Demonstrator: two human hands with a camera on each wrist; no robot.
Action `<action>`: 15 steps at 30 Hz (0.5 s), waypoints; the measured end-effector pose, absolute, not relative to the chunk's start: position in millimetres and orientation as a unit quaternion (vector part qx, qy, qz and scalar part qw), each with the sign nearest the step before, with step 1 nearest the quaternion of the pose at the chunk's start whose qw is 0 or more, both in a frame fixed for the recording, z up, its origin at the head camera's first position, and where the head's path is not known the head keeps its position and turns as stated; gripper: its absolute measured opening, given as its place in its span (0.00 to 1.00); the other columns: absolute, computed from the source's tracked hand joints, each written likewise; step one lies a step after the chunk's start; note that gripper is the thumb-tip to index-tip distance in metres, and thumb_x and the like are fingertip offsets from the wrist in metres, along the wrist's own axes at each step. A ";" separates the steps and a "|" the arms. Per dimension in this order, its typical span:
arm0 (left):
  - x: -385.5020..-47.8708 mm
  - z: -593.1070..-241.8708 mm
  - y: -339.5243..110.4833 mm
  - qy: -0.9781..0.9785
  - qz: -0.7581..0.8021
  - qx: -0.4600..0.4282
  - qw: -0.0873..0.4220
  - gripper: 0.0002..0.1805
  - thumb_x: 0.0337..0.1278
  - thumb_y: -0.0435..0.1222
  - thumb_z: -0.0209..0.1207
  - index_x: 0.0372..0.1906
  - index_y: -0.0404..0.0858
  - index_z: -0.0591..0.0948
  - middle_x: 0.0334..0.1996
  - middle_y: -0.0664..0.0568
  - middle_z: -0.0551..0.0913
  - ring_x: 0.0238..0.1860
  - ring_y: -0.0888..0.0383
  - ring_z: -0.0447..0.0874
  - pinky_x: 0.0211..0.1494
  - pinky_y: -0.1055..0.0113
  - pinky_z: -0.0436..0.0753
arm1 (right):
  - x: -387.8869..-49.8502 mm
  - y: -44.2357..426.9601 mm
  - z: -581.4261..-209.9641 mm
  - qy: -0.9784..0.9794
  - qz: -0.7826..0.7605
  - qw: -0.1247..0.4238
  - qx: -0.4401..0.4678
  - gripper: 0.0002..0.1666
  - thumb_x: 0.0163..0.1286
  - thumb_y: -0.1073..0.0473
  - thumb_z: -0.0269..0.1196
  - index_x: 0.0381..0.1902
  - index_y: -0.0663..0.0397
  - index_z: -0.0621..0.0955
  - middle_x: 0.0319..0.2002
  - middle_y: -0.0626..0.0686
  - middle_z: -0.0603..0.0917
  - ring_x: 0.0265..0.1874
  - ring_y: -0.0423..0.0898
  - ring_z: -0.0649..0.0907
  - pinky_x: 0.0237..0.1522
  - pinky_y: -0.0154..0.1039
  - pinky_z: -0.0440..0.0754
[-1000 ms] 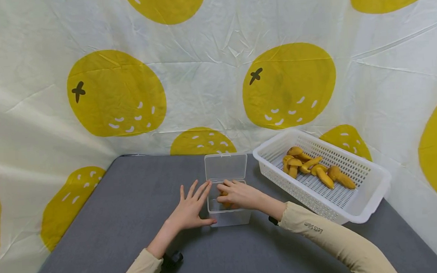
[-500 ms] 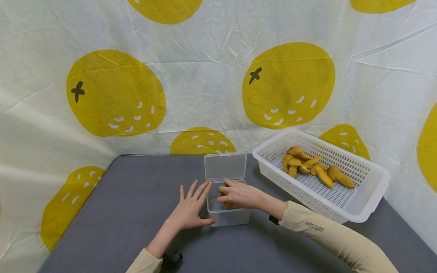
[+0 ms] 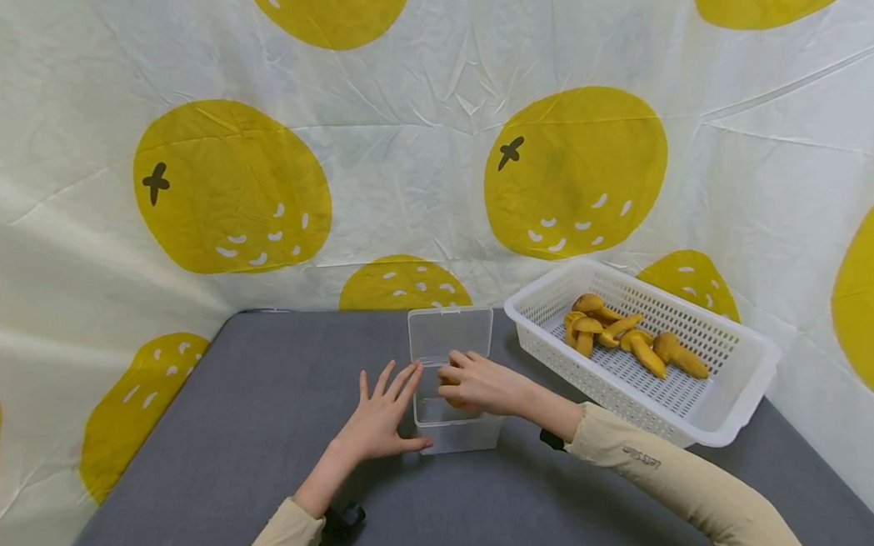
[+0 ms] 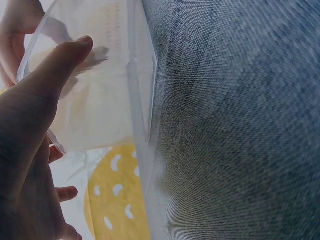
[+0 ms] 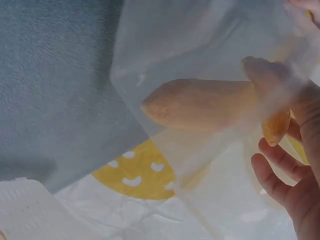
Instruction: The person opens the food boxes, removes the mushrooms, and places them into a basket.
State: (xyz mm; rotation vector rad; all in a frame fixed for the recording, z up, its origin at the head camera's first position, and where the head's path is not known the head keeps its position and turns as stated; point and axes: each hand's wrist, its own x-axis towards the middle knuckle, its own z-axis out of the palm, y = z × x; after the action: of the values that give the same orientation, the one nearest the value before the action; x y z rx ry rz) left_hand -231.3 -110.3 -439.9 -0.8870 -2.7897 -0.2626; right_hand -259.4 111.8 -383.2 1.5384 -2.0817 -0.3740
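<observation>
A clear plastic box [image 3: 458, 435] stands on the grey table, its hinged lid [image 3: 452, 335] raised at the back. With fingers straight and spread, my left hand [image 3: 377, 423] touches the box's left side, the thumb on the front wall and the index fingertip by the back left corner. My right hand [image 3: 485, 384] reaches over the open top with curled fingers. Through the cloudy wall in the right wrist view, it pinches a yellow-brown mushroom [image 5: 200, 102] near the cap; the stem points away from the hand. From the head view the right hand hides this mushroom.
To the right of the box stands a white perforated basket [image 3: 723, 410], set at an angle, with several yellow-brown mushrooms [image 3: 640, 352] inside. A white cloth with yellow fruit prints [image 3: 401, 183] hangs behind and beside the table [image 3: 293, 374].
My right hand has shifted slightly up and to the right over the box, its fingers more curled. My left hand, the box and the basket have stayed in place.
</observation>
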 end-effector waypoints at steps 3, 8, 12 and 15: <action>-230.7 -441.6 -110.5 -0.940 -0.096 -0.306 0.119 0.58 0.35 0.67 0.57 0.70 0.44 0.46 0.70 0.53 0.49 0.69 0.42 0.45 0.58 0.30 0.48 | -256.6 112.6 -376.8 -0.768 -0.129 0.268 0.567 0.06 0.56 0.53 0.64 0.32 0.41 0.78 0.35 0.44 0.75 0.28 0.41 0.63 0.28 0.32 0.63; -230.1 -443.8 -111.5 -0.927 -0.119 -0.323 0.146 0.57 0.38 0.68 0.54 0.71 0.45 0.45 0.70 0.54 0.49 0.69 0.40 0.45 0.57 0.29 0.47 | -252.2 114.0 -367.6 -0.766 -0.119 0.279 0.567 0.12 0.52 0.54 0.67 0.35 0.43 0.77 0.37 0.46 0.75 0.30 0.42 0.65 0.29 0.33 0.65; -230.5 -443.6 -111.7 -0.928 -0.120 -0.323 0.141 0.57 0.38 0.67 0.55 0.70 0.43 0.47 0.70 0.53 0.48 0.69 0.40 0.45 0.57 0.29 0.46 | -248.4 114.7 -360.3 -0.759 -0.121 0.295 0.568 0.12 0.53 0.55 0.66 0.35 0.44 0.77 0.37 0.47 0.75 0.31 0.42 0.66 0.28 0.32 0.67; -231.4 -442.9 -111.1 -0.937 -0.104 -0.311 0.123 0.58 0.35 0.67 0.57 0.70 0.43 0.48 0.70 0.53 0.49 0.69 0.41 0.45 0.58 0.30 0.47 | -244.1 116.4 -353.7 -0.759 -0.116 0.298 0.567 0.14 0.52 0.55 0.66 0.37 0.45 0.77 0.39 0.48 0.75 0.32 0.43 0.67 0.29 0.33 0.68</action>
State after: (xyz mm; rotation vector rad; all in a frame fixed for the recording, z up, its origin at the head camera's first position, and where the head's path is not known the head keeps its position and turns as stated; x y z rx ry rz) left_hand -231.4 -111.1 -442.9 -0.9072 -2.7316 -0.3038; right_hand -244.1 116.4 -353.7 1.5072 -2.0174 -0.3077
